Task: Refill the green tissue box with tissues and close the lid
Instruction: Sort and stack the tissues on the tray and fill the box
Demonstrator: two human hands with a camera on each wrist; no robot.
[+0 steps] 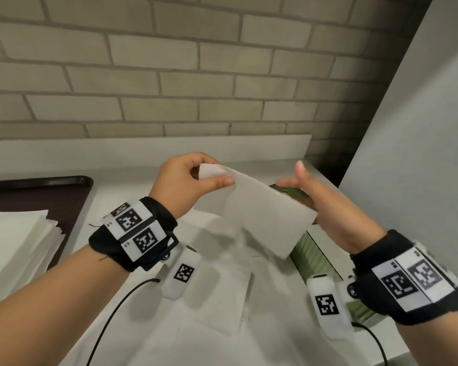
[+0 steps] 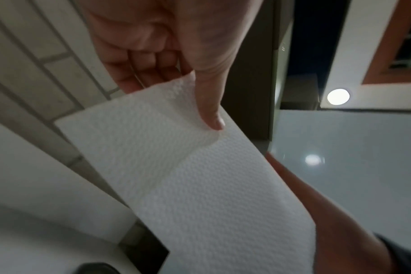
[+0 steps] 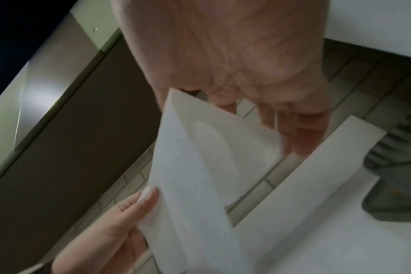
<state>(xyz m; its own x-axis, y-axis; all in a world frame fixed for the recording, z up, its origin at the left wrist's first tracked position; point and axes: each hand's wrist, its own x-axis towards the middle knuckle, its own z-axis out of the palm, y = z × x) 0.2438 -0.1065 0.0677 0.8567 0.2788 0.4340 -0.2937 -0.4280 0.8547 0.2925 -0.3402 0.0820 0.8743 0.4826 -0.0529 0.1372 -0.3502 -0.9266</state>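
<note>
Held up over the white counter (image 1: 143, 326): one folded white tissue (image 1: 265, 215), slanting from far left down to near right. Left hand (image 1: 185, 186) at the tissue's far-left corner, thumb lying across the near face and curled fingers (image 2: 141, 74) behind the sheet, pinched tight on that corner. From the left wrist, thumb tip pressed flat on the embossed paper, the sheet running away down and to the right. Right hand (image 1: 320, 204) at the tissue's right edge, palm up behind and under the sheet, fingers (image 3: 303, 140) straight and slightly spread, thumb raised and apart from the paper; supported on the palm rather than clamped, so far as could be told. From the right wrist, the tissue's upper edge against the base of those fingers, fingertips past the paper's edge. Green tissue box (image 1: 312, 254) on the counter below and right of the tissue, mostly hidden by the sheet and the right forearm; lid state not to be told. More loose tissues (image 1: 222, 299) flat on the counter beneath the hands. At far left, a dark brown tray (image 1: 72, 191) bearing a stack of tissues (image 1: 16, 247). Beyond, a pale brick wall (image 1: 169, 75).
</note>
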